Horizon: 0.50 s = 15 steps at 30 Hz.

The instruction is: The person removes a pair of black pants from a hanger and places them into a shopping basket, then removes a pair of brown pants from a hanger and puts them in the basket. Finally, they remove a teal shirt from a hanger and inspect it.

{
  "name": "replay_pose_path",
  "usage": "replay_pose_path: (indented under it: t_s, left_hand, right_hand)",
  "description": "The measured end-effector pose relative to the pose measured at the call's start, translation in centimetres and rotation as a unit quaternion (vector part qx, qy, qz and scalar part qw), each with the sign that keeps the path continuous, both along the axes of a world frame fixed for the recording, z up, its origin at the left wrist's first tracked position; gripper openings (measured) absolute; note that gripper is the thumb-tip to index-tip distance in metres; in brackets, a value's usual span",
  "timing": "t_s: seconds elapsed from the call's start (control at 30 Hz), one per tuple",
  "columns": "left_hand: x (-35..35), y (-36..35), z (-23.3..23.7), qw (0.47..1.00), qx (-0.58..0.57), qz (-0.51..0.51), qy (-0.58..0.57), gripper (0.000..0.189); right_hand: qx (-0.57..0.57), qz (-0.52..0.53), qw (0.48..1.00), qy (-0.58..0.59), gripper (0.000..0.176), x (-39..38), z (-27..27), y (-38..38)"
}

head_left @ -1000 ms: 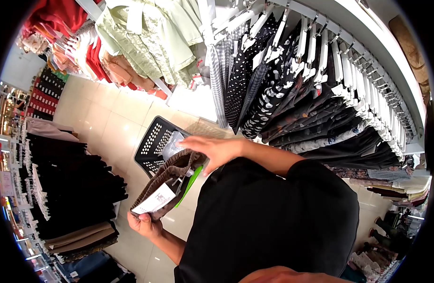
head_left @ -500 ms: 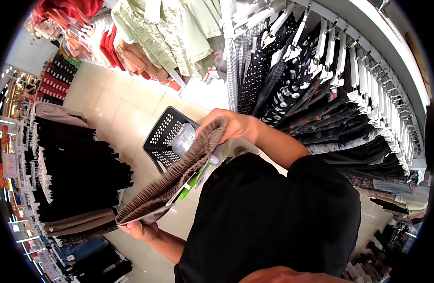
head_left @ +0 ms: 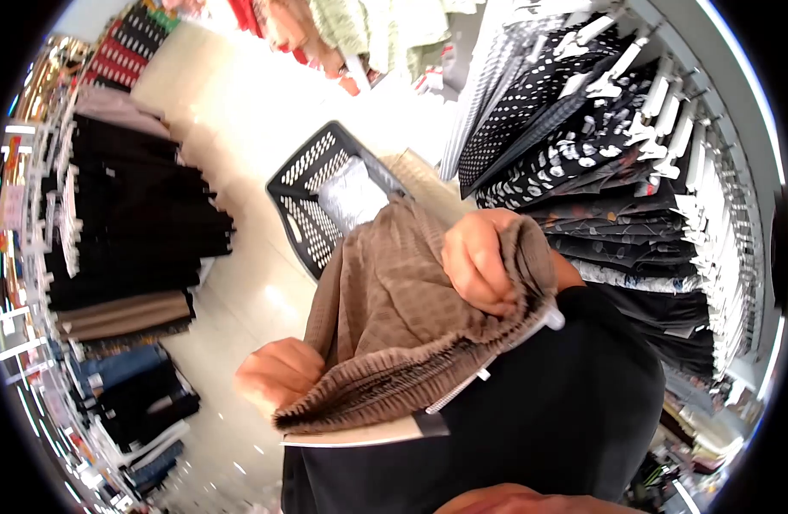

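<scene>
A brown textured garment (head_left: 394, 274) with a gathered elastic waistband spans both hands in front of the black shirt. My left hand (head_left: 282, 373) is closed on the left end of the waistband. At the other end, my right hand (head_left: 481, 261) grips the fabric with bent fingers. The waistband opening faces the body, and a white hanger piece (head_left: 552, 320) shows at its right end. A flat pale card or tag (head_left: 359, 435) sticks out under the left end.
Beyond the garment, a dark perforated basket (head_left: 304, 163) holds a clear plastic-wrapped item (head_left: 353, 195). Black and patterned clothes (head_left: 574, 163) hang on the right rack. Black garments (head_left: 145, 206) hang at left. Pale green clothes (head_left: 385, 30) hang at the top.
The garment has turned, so its brown front and waistband opening now show. My right hand has moved right and down, and my left hand slightly up and right. The view has shifted.
</scene>
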<state>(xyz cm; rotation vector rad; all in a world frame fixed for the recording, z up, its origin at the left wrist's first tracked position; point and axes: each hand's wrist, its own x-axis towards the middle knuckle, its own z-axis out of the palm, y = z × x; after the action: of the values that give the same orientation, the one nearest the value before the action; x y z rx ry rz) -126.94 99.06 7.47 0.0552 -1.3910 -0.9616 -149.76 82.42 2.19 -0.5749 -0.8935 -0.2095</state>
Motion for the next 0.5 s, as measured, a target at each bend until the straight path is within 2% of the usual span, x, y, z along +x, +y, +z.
replay_pose_path:
  t_s: [0.03,0.07,0.13,0.27,0.47,0.5]
  left_hand:
    - [0.1,-0.5,0.2,0.998,-0.002,-0.062,-0.020,0.020]
    - [0.3,-1.0,0.2,0.991,-0.006,-0.125,-0.040,0.020]
    - [-0.1,-1.0,-0.4,0.993,0.005,-0.121,-0.017,0.020]
    - [-0.8,-1.2,-1.2,0.989,0.012,-0.150,-0.002,0.022]
    - [-1.4,0.2,-2.9,0.985,0.105,-0.135,-0.003,0.031]
    - [-1.4,0.6,-3.0,0.991,0.126,-0.053,-0.007,0.032]
  right_hand:
    - [-0.043,0.004,0.999,-0.009,0.022,0.3,0.5,-0.1]
    - [-0.072,0.055,0.996,-0.006,0.023,0.6,-0.2,-0.1]
    - [-0.132,-0.027,0.989,-0.062,0.023,1.7,-1.2,0.3]
    - [-0.098,-0.004,0.995,-0.019,0.023,1.6,-2.2,0.8]
    - [-0.014,0.054,0.998,0.026,0.024,1.4,-2.9,1.1]
    - [0.000,0.055,0.998,0.032,0.024,1.4,-3.1,1.1]
